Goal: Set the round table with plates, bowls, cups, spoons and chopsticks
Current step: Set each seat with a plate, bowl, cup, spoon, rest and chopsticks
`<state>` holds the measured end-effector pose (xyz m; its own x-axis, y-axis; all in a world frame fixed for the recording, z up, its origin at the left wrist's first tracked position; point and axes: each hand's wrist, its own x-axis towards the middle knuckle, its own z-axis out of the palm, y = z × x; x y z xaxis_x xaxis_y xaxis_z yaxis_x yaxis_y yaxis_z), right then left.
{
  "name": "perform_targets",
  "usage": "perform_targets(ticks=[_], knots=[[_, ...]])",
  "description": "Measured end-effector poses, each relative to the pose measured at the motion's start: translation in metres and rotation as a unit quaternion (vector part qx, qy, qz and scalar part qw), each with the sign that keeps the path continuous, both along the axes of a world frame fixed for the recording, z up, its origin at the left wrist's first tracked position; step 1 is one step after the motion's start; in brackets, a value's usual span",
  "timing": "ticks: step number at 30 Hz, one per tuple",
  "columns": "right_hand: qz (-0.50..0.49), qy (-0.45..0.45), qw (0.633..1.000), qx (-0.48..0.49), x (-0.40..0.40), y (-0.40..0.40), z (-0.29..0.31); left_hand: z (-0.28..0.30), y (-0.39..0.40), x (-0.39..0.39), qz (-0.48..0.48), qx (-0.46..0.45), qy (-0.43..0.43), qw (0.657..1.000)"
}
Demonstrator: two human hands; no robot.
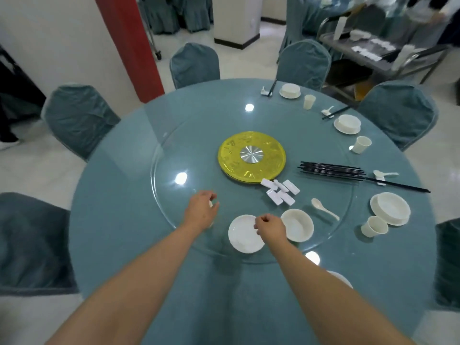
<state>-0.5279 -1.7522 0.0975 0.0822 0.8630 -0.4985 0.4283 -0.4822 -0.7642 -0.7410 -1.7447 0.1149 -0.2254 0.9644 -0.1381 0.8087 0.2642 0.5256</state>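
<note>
My right hand (270, 226) pinched the plate (245, 234) rim on the glass turntable (174, 150); my left hand (202, 210) curled over something white, unclear what. Next, I judged, the plate needed carrying to an unset place.

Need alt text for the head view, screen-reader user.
Two bare arms reach over a round teal table: the right hand grips the rim of a white plate on the glass turntable, the left hand curls over something small and white. Three finished place settings line the right edge, with loose chopsticks nearby.
</note>
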Motion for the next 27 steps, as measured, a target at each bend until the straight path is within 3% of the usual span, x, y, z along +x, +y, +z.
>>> perform_targets(ticks=[4, 8, 27], knots=[[0.034, -0.010, 0.999, 0.003, -0.024, 0.003, -0.002, -0.006, 0.005, -0.034, -0.036, -0.121, 0.088, 0.988], [0.033, -0.011, 0.999, -0.009, -0.033, 0.001, -0.007, -0.011, 0.011, -0.040, -0.080, -0.184, 0.135, 0.970], [0.005, -0.032, 0.999, -0.039, -0.029, 0.003, -0.020, -0.014, 0.026, -0.043, -0.085, -0.213, 0.141, 0.963]])
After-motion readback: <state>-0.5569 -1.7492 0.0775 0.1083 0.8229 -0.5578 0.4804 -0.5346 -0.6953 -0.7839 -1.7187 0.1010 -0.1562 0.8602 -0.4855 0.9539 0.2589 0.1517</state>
